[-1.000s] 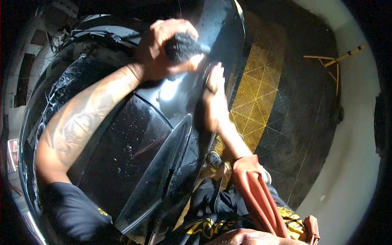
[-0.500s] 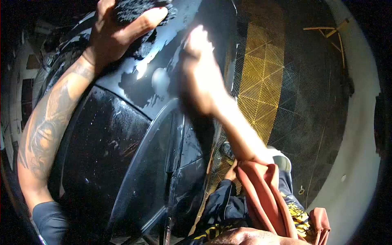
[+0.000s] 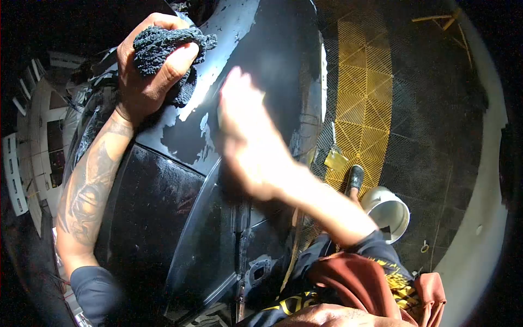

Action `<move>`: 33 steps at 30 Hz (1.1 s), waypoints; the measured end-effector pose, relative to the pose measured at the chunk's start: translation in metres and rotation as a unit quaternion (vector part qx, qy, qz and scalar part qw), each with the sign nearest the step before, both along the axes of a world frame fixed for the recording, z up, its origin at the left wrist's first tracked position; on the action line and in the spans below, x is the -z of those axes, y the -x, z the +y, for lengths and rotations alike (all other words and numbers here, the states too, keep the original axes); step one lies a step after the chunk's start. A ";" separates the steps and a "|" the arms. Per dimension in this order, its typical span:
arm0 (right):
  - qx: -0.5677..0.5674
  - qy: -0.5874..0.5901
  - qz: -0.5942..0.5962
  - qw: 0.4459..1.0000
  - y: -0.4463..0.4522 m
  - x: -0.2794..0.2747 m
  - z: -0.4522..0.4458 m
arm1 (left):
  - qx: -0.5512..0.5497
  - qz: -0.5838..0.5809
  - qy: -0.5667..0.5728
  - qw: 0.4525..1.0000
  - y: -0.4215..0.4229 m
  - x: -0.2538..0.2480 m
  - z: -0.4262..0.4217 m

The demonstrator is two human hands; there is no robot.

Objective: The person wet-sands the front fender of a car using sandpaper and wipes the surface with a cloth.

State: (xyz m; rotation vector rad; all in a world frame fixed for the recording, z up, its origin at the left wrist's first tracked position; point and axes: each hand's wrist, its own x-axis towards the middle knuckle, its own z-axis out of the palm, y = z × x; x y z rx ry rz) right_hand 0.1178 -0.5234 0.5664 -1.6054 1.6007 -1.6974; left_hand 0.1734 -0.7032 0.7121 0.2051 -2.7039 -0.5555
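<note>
My left hand (image 3: 150, 71) is closed around a black, nubby wash mitt or cloth (image 3: 163, 49), which hangs down near the wet dark car body (image 3: 278, 65). Patchy pale film or water covers the panel beside it. My right hand (image 3: 248, 131), blurred by motion, is over the panel and upper window edge, its fingers stretched out toward the top. No object shows in it, and whether it touches the surface is unclear. The dark car window (image 3: 152, 207) lies below my hands.
A white bucket (image 3: 404, 218) stands on the floor at the right, beside a shoe (image 3: 356, 177). Yellow floor tiles (image 3: 362, 98) run along the car. A reddish-brown cloth (image 3: 354, 278) lies across my body. A yellow stand (image 3: 452, 20) is at the upper right.
The mitt in my left hand has come away from the centre toward the left. My right hand has moved left over the panel. The bucket now shows more fully.
</note>
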 end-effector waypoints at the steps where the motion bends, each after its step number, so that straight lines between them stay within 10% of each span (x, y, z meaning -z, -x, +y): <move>1: 0.045 -0.052 0.022 0.997 0.023 0.009 -0.023 | 0.027 0.014 -0.001 1.000 0.002 0.001 -0.004; 18: -0.054 0.202 0.059 0.976 -0.007 0.004 -0.011 | -0.063 -0.008 -0.006 0.998 0.005 0.000 -0.008; 20: 0.113 -0.027 0.258 0.959 0.035 0.010 -0.040 | -0.024 0.000 0.082 0.996 0.009 0.000 -0.008; 21: 0.050 -0.053 0.009 0.997 0.066 0.033 -0.070 | -0.033 -0.007 0.111 0.993 0.011 -0.005 0.002; 33: -0.105 0.139 -0.044 0.984 -0.012 -0.008 0.012 | -0.013 0.016 0.026 0.999 0.015 -0.002 -0.001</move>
